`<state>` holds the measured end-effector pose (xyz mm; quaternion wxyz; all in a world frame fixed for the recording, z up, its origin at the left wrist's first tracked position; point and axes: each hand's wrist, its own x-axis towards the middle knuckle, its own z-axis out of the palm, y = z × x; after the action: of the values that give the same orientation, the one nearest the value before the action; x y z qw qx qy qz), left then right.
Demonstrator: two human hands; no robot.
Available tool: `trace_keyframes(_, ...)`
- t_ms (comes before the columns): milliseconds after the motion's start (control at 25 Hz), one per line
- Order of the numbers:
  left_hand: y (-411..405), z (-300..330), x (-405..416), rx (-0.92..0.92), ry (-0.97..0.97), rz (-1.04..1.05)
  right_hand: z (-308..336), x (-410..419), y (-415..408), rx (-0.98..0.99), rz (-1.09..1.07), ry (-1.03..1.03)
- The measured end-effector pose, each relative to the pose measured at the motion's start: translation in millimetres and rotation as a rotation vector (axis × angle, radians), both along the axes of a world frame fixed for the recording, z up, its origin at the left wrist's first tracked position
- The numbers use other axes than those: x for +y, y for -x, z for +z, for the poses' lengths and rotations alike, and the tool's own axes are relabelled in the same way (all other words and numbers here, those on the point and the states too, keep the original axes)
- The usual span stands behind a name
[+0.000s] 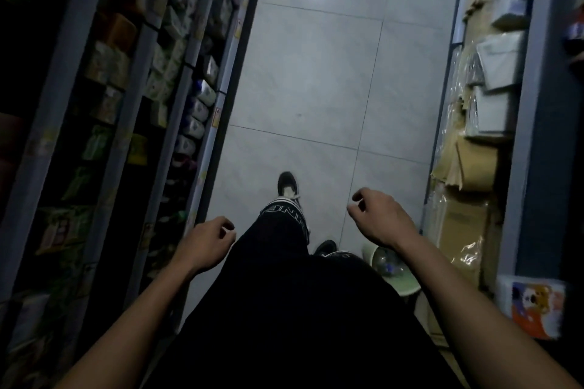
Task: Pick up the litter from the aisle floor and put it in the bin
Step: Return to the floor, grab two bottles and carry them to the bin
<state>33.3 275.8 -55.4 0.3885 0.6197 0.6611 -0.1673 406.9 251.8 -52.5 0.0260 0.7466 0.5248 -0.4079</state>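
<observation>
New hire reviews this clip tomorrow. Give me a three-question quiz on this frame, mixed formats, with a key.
1. True or false: the left hand holds a piece of litter.
2. Where does the pale green bin sit? A) by the person's right leg, under the right forearm B) against the left shelving C) far down the aisle
3. Fill in: the aisle floor ahead shows no ____.

Key: 1. False; both it and the right hand are loosely curled and hold nothing. 2. A; something like a plastic bottle lies inside. 3. litter; only bare tile and a light reflection.
</observation>
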Motion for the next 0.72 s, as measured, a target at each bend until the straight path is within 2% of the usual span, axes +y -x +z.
trace_keyframes(160,-11.3,-4.0,69.6,-0.049,-0.014,0.083,4.6,92.2,-14.0,-0.013,0.02,0.03)
trace_keyframes(280,-32.0,3.5,145.5,-0.077,-0.043,0.065,13.3,141.7,-24.9,-0.04,0.004,0.077)
trace_keyframes(520,-110.7,22.5,312.3,-0.151,-0.145,-0.115,28.7,209.8,-70.2,-0.079,-0.095,0.026)
trace_keyframes(720,-202.6,21.4,451.7,-0.142,-0.177,-0.277,26.5,259.3,-137.0,-0.086,-0.276,-0.005)
